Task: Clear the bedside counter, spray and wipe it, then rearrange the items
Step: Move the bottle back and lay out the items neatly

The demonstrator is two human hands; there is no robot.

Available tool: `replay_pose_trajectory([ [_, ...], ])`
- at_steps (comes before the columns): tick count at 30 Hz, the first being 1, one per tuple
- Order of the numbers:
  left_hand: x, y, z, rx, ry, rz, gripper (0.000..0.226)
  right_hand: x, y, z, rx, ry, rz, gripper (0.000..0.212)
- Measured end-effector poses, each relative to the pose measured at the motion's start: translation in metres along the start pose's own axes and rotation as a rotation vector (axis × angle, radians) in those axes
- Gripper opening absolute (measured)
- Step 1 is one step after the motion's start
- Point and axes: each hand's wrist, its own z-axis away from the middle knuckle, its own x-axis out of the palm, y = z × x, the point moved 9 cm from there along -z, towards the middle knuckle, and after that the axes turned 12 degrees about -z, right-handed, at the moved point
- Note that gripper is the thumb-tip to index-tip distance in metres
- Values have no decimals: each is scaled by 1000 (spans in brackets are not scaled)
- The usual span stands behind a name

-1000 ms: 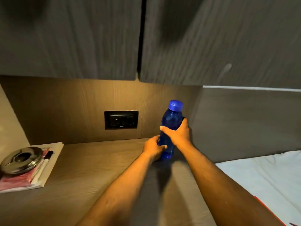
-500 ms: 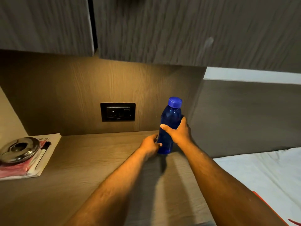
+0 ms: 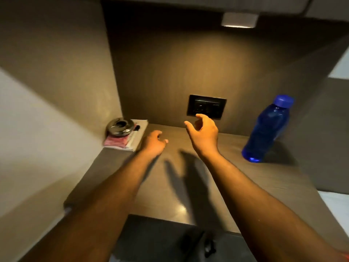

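Standing upright at the back right corner of the wooden worktop [image 3: 236,178], a blue bottle [image 3: 266,133] with a blue cap is seen, touched by neither hand. Both bare forearms are stretched forward over the worktop. The left hand [image 3: 154,143] is held low near the left side, its fingers loosely curled and its grip empty, just beside a stack of papers [image 3: 138,135]. The right hand [image 3: 204,134] is raised above the middle of the worktop, its fingers spread apart and its grip likewise empty, seen in front of a dark socket plate [image 3: 206,106] set in the back panel. Well apart from the bottle, in the back left corner, a round metal ashtray [image 3: 119,126] is set on top of a pink item [image 3: 115,141], which lies on the papers; a dark pen-like object [image 3: 136,127] is seen beside the ashtray, though it is too blurred to be named for certain. Shadows of both arms are cast on the worktop between the hands. An under-cabinet light [image 3: 238,20] is mounted above. A strip of white bedding [image 3: 336,207] is seen at the right edge.
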Motion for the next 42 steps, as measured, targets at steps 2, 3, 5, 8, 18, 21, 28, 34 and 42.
replay_pose_trajectory([
  [2,-41,-45,2,-79,67,19,45,48,-11,12,3,-89,-30,47],
  [3,-57,-59,5,-101,92,42,43,65,-15,17,9,-124,-45,46],
  [5,-89,-93,11,-155,140,93,37,107,-22,26,47,-202,-76,45],
  [8,-117,-126,16,-203,154,173,30,167,-23,31,134,-309,-87,38],
  [18,-110,-128,-19,-226,104,499,31,257,22,-4,396,-313,-38,48],
  [21,-108,-130,-33,-230,96,528,32,280,32,-10,438,-382,-31,52],
  [28,-108,-134,-47,-211,79,496,30,286,31,-19,397,-367,-27,40],
  [34,-111,-113,-33,-196,228,637,14,232,30,-13,452,-258,-225,24],
  [42,-12,-67,-21,-294,-37,704,36,144,89,3,642,-126,-208,31],
])
